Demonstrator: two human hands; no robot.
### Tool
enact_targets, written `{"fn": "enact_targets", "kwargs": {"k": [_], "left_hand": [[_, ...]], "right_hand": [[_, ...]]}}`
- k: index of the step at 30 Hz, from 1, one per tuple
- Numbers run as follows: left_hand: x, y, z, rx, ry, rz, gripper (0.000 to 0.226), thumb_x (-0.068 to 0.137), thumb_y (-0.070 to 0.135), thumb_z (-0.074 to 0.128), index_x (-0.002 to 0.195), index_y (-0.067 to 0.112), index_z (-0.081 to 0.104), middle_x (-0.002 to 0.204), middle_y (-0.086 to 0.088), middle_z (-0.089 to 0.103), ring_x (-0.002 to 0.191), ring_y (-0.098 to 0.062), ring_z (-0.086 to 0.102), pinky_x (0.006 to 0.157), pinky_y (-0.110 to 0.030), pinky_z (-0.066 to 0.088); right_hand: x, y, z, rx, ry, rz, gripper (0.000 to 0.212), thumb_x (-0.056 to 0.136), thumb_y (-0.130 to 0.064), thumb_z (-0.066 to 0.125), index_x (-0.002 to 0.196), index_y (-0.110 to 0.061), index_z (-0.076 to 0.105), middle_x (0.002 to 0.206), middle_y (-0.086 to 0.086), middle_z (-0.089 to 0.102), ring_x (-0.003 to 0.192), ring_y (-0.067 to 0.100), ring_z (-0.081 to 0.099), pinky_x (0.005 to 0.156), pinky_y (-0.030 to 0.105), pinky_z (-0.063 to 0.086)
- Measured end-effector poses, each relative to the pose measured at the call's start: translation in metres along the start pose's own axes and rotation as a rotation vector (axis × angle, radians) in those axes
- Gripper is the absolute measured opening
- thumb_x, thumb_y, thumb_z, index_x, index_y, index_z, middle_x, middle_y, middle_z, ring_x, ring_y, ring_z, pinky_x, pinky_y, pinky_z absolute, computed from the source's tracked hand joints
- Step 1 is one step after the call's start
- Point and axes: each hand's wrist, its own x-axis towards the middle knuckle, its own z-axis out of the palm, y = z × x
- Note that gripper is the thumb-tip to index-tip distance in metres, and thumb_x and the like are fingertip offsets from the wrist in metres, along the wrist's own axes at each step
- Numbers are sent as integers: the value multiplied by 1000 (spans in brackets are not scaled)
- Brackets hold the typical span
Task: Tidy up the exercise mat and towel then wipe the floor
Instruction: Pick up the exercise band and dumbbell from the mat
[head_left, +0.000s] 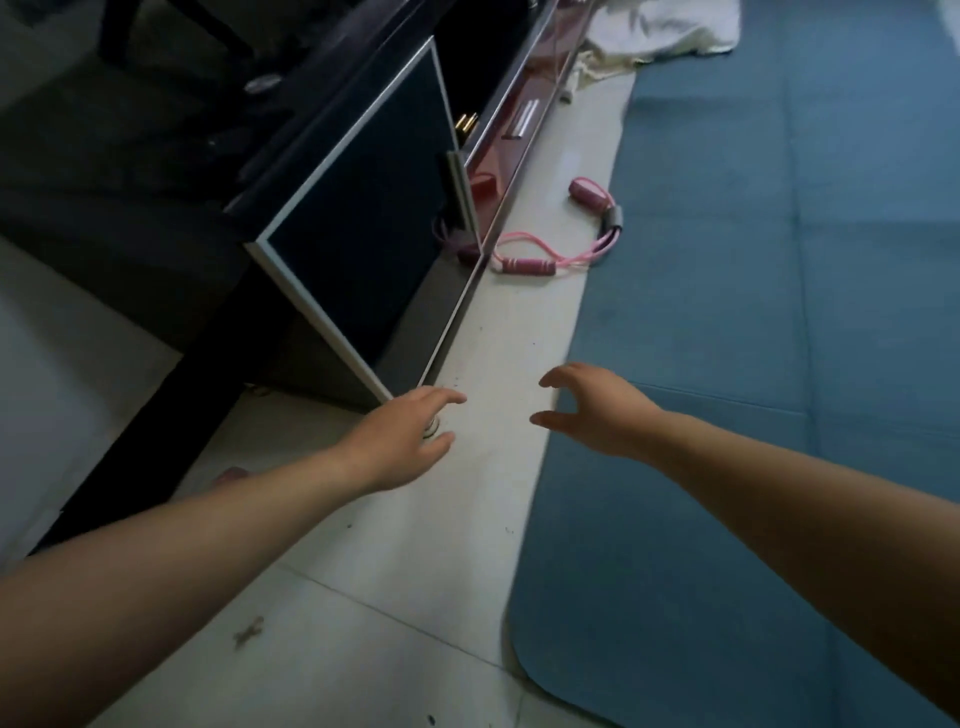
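Observation:
A blue exercise mat (769, 364) lies flat on the pale tiled floor (415, 545) and fills the right side of the head view. A white towel (670, 31) lies crumpled at the mat's far end. My left hand (400, 441) reaches over the bare floor near the cabinet's corner, fingers relaxed, holding nothing. My right hand (597, 410) hovers over the mat's left edge with fingers spread and slightly bent, holding nothing.
A dark cabinet (363, 234) with a door swung open stands at the left. A pink resistance band (550, 249) with foam handles lies on the floor strip between cabinet and mat. A small metal object (432, 427) shows under my left hand. Specks of dirt dot the tiles.

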Motion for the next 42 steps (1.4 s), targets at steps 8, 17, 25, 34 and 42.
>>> {"fn": "enact_targets", "kwargs": {"k": [8,17,25,34,42], "left_hand": [[75,66,-43,314,-110,24,49,92,34,50,139,25,36,144,3,40,130,-16,40,106,-35,36],[133,93,-27,357,-203,19,50,91,38,50,138,26,36,141,0,43,125,-21,45,101,-40,41],[192,85,18,99,-277,-59,48,92,39,50,136,23,40,136,-4,49,120,-23,49,98,-35,41],[246,66,51,-135,-176,-46,46,92,32,52,134,17,41,136,-6,50,122,-23,48,96,-33,39],[260,27,70,-56,-200,-34,48,92,32,50,137,19,37,138,-4,46,122,-24,47,97,-36,41]], "right_hand": [[-4,58,-22,147,87,98,54,86,-41,62,129,-12,49,131,9,51,119,26,48,97,34,40],[10,81,-30,244,285,247,68,87,-42,60,139,-8,33,142,12,36,128,29,39,103,39,36],[1,111,-29,136,269,358,71,86,-44,60,141,-10,30,145,9,31,130,29,35,108,39,32],[21,131,-24,44,277,516,70,86,-46,59,140,-10,32,146,8,30,132,27,32,109,36,28],[91,133,8,-50,162,538,75,84,-50,59,142,-14,27,152,6,19,139,28,17,111,47,25]]}}
